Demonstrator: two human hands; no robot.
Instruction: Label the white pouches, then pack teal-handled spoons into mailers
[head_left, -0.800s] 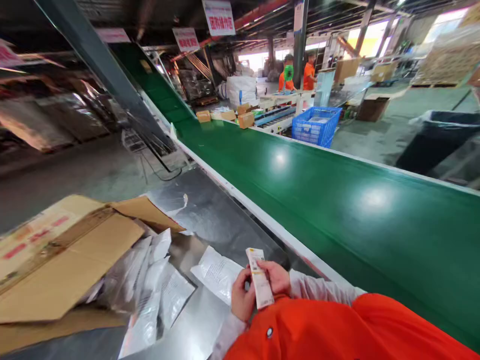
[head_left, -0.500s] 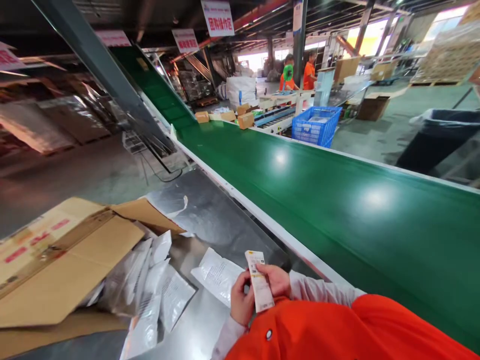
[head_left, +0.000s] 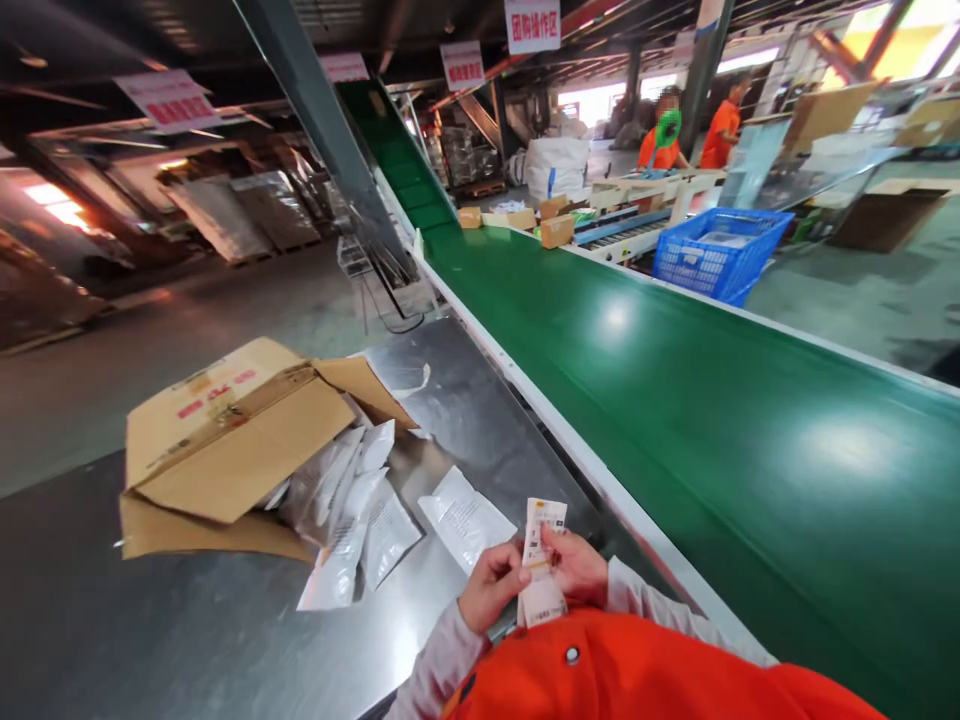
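Observation:
A stack of printed shipping labels [head_left: 543, 603] is between my two hands, close to my body. My right hand [head_left: 579, 568] grips it from the right, thumb on top. On the other side, my left hand [head_left: 491, 585] pinches the edge of the labels with thumb and fingers. Just beyond my left hand, a white plastic mailer bag [head_left: 466, 520] lies flat on the metal table [head_left: 247, 640]. Further left, an open cardboard box [head_left: 247, 440] rests on its side, with several white mailer bags [head_left: 386, 530] spilling out of its mouth.
A green conveyor belt [head_left: 570, 350] runs along the right of the table and climbs at the back. Small cartons [head_left: 556, 232] sit at its far edge. Behind it stands a blue crate [head_left: 716, 255]. Two people in orange [head_left: 720, 135] are in the background.
My view has turned left, so the box and belt appear further right. The left hand's fingers have shifted onto the labels' edge. The right hand still holds them.

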